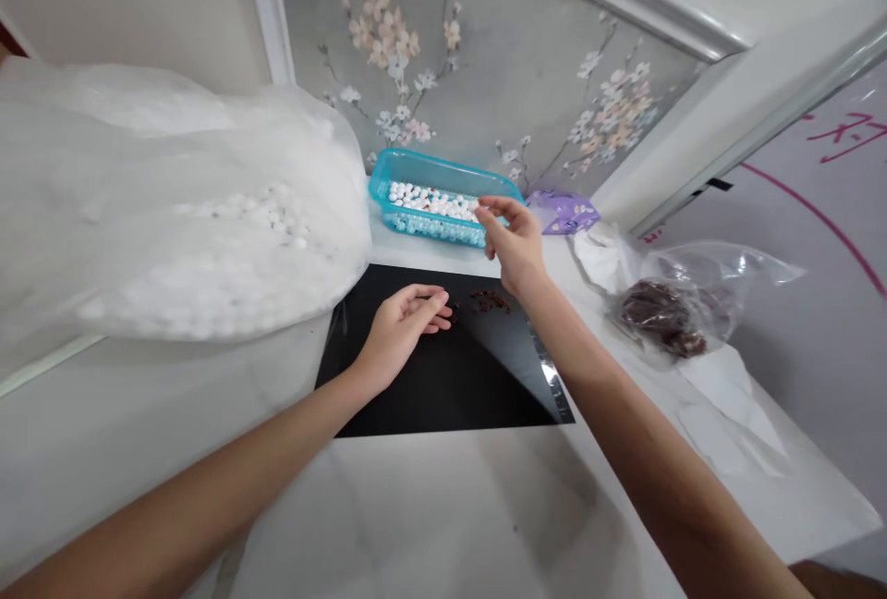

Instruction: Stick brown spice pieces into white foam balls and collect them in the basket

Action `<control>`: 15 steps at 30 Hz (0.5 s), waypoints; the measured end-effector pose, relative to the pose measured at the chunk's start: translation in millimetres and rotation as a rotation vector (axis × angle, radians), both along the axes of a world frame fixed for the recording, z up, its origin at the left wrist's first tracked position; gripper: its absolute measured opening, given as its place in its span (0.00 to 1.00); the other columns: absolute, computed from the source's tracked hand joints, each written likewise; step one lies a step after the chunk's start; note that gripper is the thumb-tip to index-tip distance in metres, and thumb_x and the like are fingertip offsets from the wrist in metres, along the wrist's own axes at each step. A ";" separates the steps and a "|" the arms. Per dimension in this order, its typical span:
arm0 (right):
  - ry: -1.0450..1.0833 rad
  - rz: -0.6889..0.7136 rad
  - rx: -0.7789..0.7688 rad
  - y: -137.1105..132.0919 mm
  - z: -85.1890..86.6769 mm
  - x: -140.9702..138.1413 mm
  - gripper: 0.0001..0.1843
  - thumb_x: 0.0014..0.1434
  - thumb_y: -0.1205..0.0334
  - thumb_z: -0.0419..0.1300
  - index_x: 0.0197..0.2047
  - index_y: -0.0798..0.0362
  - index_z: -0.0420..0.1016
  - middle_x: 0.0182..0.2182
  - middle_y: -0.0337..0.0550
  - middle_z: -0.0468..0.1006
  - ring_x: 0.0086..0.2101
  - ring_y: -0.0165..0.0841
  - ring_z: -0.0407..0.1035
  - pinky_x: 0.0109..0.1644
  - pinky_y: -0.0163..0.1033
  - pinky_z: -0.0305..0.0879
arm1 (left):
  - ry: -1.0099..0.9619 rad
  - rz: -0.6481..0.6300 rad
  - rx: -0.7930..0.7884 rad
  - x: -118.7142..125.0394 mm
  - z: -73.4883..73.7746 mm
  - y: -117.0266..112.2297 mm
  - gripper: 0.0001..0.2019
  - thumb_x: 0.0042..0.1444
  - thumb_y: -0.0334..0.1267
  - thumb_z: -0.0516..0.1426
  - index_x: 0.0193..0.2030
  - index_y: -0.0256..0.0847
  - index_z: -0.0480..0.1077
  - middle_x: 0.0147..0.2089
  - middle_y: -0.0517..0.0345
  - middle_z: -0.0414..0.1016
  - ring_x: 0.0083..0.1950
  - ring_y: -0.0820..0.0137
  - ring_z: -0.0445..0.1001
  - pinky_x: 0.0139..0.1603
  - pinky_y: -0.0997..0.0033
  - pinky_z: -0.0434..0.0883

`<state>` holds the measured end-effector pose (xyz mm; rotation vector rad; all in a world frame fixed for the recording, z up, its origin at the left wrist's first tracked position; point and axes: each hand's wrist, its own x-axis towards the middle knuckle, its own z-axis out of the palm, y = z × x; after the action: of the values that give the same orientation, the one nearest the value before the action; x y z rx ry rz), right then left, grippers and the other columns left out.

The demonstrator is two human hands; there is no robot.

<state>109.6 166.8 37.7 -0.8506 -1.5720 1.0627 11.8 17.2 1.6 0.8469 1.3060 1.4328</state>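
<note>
My left hand (pixel 406 322) rests on a black mat (pixel 443 386), fingers curled loosely and pointing right; whether it holds anything is hidden. A small pile of dark brown bits (pixel 491 301) lies on the mat just right of its fingertips. My right hand (pixel 509 238) is raised over the near edge of a turquoise plastic basket (pixel 388 176) filled with small white balls (pixel 430 201). Its fingers are pinched together at the basket's rim, and what they hold is too small to make out.
A large clear bag (pixel 173 211) full of white balls fills the left side. A clear bag with dark brown material (pixel 658 312) lies at right on white paper (pixel 727 414). A purple item (pixel 565 209) sits behind the basket. A floral wall panel (pixel 485 72) stands behind.
</note>
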 end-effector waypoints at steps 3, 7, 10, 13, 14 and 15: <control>-0.211 -0.229 0.088 26.7 10.3 -26.5 0.10 0.48 0.64 0.61 0.36 0.58 0.73 0.22 0.33 0.61 0.22 0.24 0.55 0.29 0.34 0.57 | -0.009 -0.008 0.005 -0.3 -1.2 -0.4 0.16 0.52 0.47 0.57 0.41 0.36 0.70 0.34 0.53 0.77 0.34 0.70 0.76 0.37 0.72 0.70; -0.389 -0.248 0.326 4.8 18.8 -71.2 0.11 0.50 0.63 0.59 0.38 0.58 0.72 0.23 0.36 0.65 0.27 0.28 0.60 0.36 0.36 0.58 | -0.045 -0.016 0.017 -0.1 -4.1 -0.2 0.14 0.52 0.45 0.58 0.40 0.36 0.69 0.33 0.54 0.76 0.33 0.70 0.75 0.37 0.71 0.69; -0.588 0.165 0.530 -38.1 22.5 -106.2 0.09 0.56 0.60 0.54 0.35 0.55 0.72 0.26 0.38 0.68 0.28 0.28 0.63 0.37 0.35 0.59 | -0.041 -0.024 0.094 -0.2 -6.7 -0.6 0.11 0.51 0.42 0.58 0.37 0.36 0.68 0.33 0.54 0.76 0.35 0.68 0.75 0.38 0.68 0.69; -0.840 0.392 0.678 -70.8 19.6 -136.2 0.09 0.58 0.61 0.54 0.39 0.55 0.71 0.34 0.43 0.72 0.36 0.33 0.67 0.40 0.37 0.60 | 0.069 0.054 0.167 -1.5 -8.5 -2.9 0.08 0.50 0.39 0.58 0.36 0.38 0.70 0.39 0.53 0.77 0.44 0.63 0.73 0.46 0.63 0.68; -0.909 0.402 0.705 -76.8 16.9 -143.9 0.08 0.58 0.64 0.53 0.41 0.55 0.71 0.37 0.45 0.72 0.39 0.34 0.67 0.41 0.38 0.61 | 0.096 0.067 0.168 -2.0 -8.8 -4.1 0.09 0.50 0.39 0.57 0.37 0.38 0.70 0.40 0.53 0.76 0.47 0.62 0.72 0.48 0.62 0.67; -0.967 0.406 0.720 -80.5 13.9 -150.1 0.09 0.59 0.66 0.52 0.41 0.55 0.71 0.40 0.46 0.72 0.40 0.35 0.67 0.41 0.39 0.62 | 0.102 0.060 0.160 -2.6 -9.0 -5.4 0.10 0.50 0.39 0.57 0.38 0.39 0.70 0.41 0.54 0.76 0.48 0.61 0.72 0.49 0.61 0.67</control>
<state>-40.5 86.3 51.6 -0.5434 -2.7845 0.2073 9.3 11.8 -7.4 1.0054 1.3154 1.5742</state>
